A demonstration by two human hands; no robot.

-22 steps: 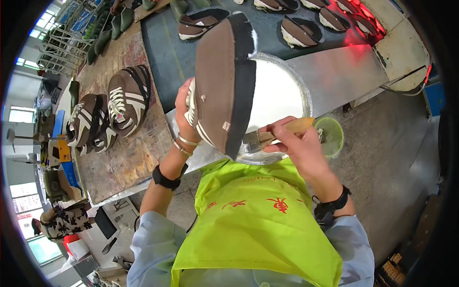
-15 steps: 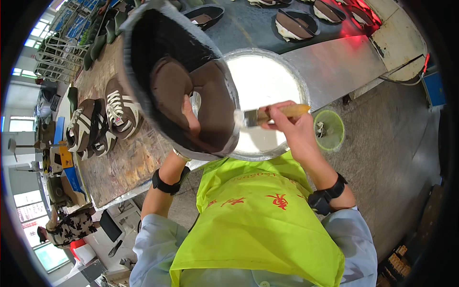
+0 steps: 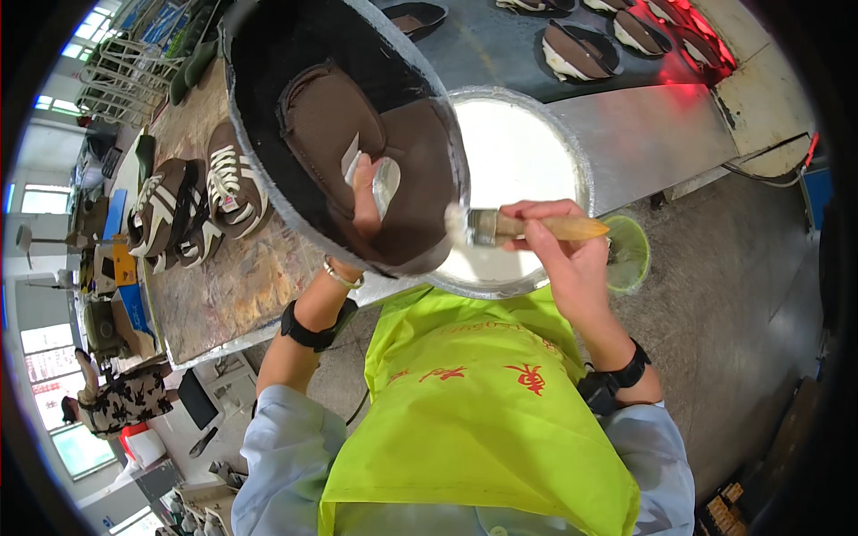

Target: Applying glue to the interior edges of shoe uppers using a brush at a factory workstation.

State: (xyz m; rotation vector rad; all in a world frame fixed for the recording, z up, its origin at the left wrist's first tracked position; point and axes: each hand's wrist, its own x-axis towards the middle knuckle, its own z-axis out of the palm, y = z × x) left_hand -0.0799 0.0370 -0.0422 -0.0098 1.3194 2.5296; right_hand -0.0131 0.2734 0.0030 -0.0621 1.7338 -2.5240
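While the left hand [image 3: 365, 192] holds a brown shoe [image 3: 357, 152], the right hand [image 3: 559, 246] grips a brush [image 3: 500, 228].

Clad in a neon yellow-green apron [image 3: 483, 420] with red markings, over pale blue sleeves [image 3: 286, 447]. Black bands on both wrists [image 3: 313, 326], plus a thin bracelet [image 3: 341, 275].

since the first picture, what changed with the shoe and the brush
The left hand turned the shoe from sole-up to opening-up, fingers now inside it. The brush in the right hand stayed at the shoe's edge over the white glue basin, its grip unchanged.
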